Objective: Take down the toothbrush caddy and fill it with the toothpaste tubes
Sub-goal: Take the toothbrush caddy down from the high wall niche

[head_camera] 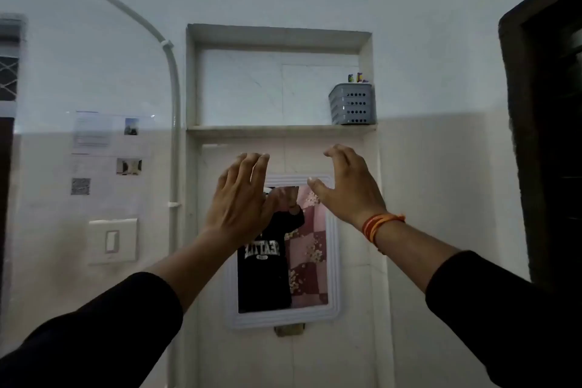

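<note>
**A:** Where's the caddy (352, 104) right now?

**B:** Up on the shelf (280, 128) of the wall recess, pushed into the right-hand corner, upright. A couple of small coloured tops poke out above its rim; I can't tell what they are. No toothpaste tubes are in view.

**A:** And the hands?

**B:** Both are raised in front of the mirror (283, 249), below the shelf and well apart from the caddy. The left hand (242, 198) has its fingers spread and slightly curled, holding nothing. The right hand (346, 186) is open too, thumb apart from the fingers in a loose cup, also empty and touching nothing.

**A:** So how should the reach go?

**B:** I'd say the right hand is better placed, since the caddy sits up and to its right. Grip it around the sides, low enough that it won't tip, and lift it clear of the shelf edge before bringing it down. The left hand could steady the bottom, keeping it level so the contents stay in.
</note>
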`<action>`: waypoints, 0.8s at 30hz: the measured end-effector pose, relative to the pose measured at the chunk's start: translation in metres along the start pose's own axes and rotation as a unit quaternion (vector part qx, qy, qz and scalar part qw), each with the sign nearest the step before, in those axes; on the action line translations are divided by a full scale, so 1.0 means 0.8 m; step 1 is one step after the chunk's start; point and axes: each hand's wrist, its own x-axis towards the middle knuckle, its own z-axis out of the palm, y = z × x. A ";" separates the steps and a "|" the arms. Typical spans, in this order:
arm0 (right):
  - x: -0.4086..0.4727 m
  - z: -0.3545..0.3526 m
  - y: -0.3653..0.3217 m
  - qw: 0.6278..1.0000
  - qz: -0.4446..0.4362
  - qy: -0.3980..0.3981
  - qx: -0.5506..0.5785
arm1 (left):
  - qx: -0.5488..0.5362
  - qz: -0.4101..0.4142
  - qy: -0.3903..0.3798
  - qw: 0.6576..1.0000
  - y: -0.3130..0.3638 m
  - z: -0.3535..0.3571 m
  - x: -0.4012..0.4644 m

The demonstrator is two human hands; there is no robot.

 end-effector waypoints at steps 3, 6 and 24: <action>0.041 0.008 0.025 0.998 0.057 -0.002 0.001 | 0.002 0.020 -0.019 1.000 -0.005 0.019 0.034; 0.091 0.015 0.051 0.995 0.095 -0.005 -0.001 | 0.003 0.042 -0.043 0.998 0.000 0.042 0.078; 0.349 0.136 0.241 0.981 0.167 0.039 -0.092 | 0.038 0.040 -0.032 0.998 -0.004 0.274 0.307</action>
